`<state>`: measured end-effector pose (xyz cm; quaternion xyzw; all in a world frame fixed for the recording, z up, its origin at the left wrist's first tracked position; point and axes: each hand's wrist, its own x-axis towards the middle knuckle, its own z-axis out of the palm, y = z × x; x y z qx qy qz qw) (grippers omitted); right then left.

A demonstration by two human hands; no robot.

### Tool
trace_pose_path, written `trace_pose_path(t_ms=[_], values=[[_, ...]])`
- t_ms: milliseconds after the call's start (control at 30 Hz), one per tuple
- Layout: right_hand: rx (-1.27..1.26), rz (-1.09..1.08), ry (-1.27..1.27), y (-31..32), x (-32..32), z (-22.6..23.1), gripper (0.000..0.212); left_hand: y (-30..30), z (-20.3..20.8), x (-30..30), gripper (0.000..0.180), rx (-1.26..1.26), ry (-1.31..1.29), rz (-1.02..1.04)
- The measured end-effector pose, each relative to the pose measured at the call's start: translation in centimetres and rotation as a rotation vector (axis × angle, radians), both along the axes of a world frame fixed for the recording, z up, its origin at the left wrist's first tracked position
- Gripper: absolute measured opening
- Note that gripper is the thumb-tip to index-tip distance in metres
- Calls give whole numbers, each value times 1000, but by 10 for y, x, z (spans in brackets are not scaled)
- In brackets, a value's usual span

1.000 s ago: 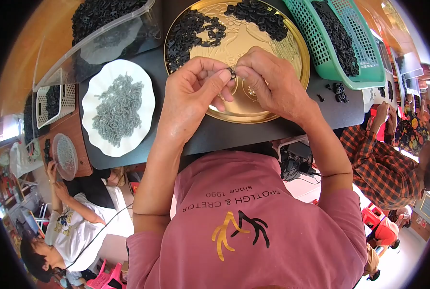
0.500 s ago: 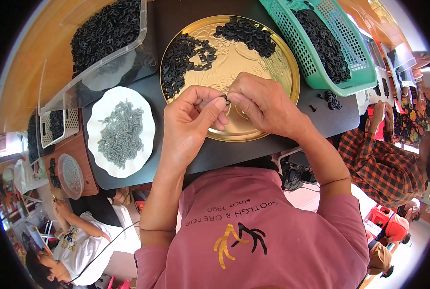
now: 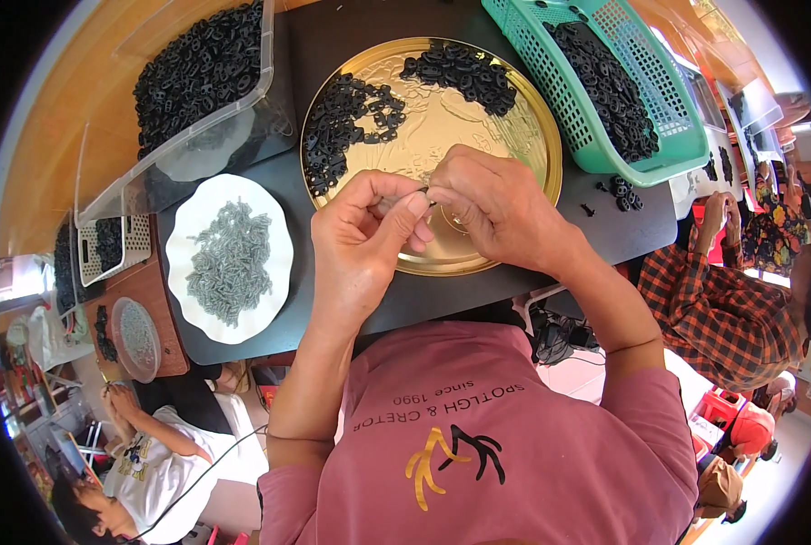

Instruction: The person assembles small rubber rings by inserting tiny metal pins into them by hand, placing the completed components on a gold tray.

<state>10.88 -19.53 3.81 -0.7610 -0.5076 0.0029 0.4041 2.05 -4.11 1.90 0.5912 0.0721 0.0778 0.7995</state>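
Over the near part of a round gold tray point(image 3: 432, 150), my two hands meet at the fingertips. My left hand point(image 3: 369, 232) pinches a small black part point(image 3: 431, 202) between thumb and forefinger, though the fingers cover most of it. The fingers of my right hand point(image 3: 492, 204) are closed against the same part from the other side. On the tray lie a pile of black plastic pieces point(image 3: 342, 127) at the left and another pile of black pieces point(image 3: 464, 74) at the far side. A white scalloped plate point(image 3: 183, 295) of small grey springs point(image 3: 233, 263) stands left of my left hand.
A clear bin point(image 3: 174, 173) of black pieces stands at the far left, a green basket point(image 3: 573, 127) of black parts at the far right. Several loose black pieces point(image 3: 625, 193) lie near the basket. People sit on both sides, one in a checked shirt point(image 3: 705, 300).
The view has shifted slightly, so the tray and plate sit a little lower. My hands stay together over the tray, and the black part is now more covered by the fingers.
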Motion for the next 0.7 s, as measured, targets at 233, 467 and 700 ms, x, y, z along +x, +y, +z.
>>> trace_pose_path(t_ms=[233, 467, 700], values=[[-15, 5, 28, 2, 2, -7, 6, 6, -4, 3, 6, 12, 11, -48], [-109, -7, 117, 5, 22, -9, 12, 16, -24, 7, 10, -69, 101, -22], [-119, -318, -313, 18, 97, -34, 18, 19, -26, 9, 11, -97, 83, -8]])
